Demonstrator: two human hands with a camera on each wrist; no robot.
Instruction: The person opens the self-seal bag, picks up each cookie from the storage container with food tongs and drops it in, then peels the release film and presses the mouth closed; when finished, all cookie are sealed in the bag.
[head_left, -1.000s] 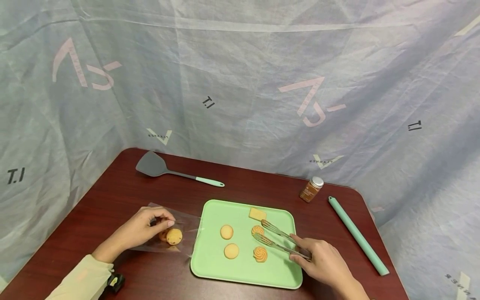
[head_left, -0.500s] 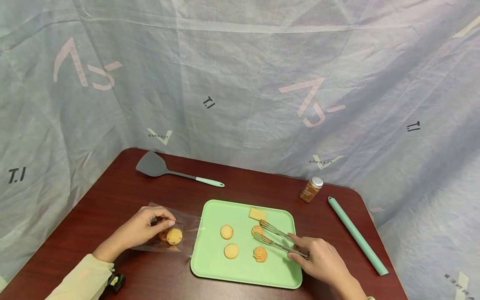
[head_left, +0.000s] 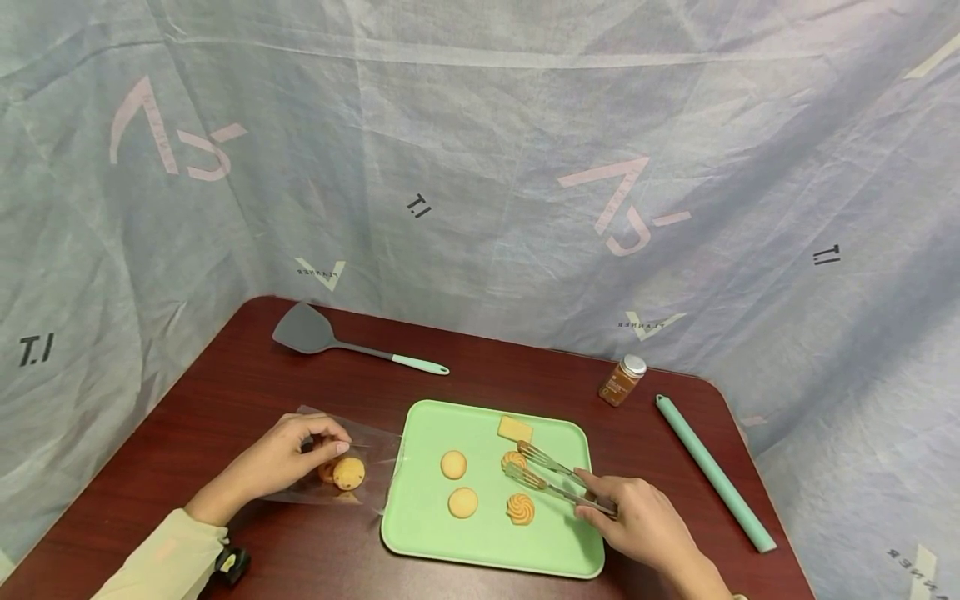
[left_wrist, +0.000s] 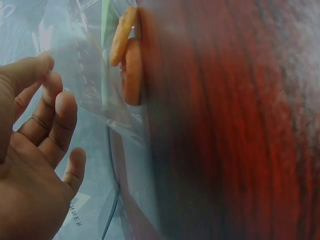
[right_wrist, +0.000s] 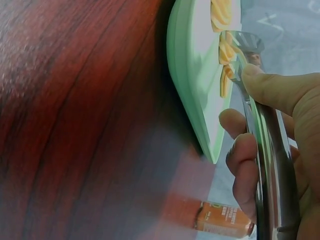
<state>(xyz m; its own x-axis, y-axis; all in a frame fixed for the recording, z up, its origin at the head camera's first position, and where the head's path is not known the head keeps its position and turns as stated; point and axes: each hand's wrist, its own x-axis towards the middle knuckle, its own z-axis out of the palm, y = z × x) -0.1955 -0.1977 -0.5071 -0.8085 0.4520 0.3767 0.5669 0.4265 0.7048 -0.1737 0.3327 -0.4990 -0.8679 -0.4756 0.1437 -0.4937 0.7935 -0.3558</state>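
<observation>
My left hand point(head_left: 296, 450) pinches the film of a clear plastic bag point(head_left: 378, 479) between thumb and fingertips. Inside that bag lie round cookies point(head_left: 348, 473), one partly hidden under the hand. On the right, my right hand point(head_left: 645, 517) grips metal tongs point(right_wrist: 272, 150), thumb on one arm and fingers on the other. The tongs' two tips straddle a swirl cookie point(head_left: 513, 459) on the light green tray point(head_left: 420, 533), partly covering it. Another swirl cookie point(head_left: 520, 509), a rectangular biscuit point(head_left: 515, 428) and two round cookies point(head_left: 462, 502) also lie on the tray.
A grey spatula point(head_left: 303, 329) with a mint handle lies at the back left. An amber jar point(head_left: 622, 381) with a silver lid stands at the back right, near a long mint-green stick point(head_left: 716, 471). Grey printed cloth point(head_left: 480, 150) hangs behind the table.
My right hand and the tongs have shifted slightly left, and the swirl cookie between the tips has moved a little left too. My left hand has stayed in place on the bag.
</observation>
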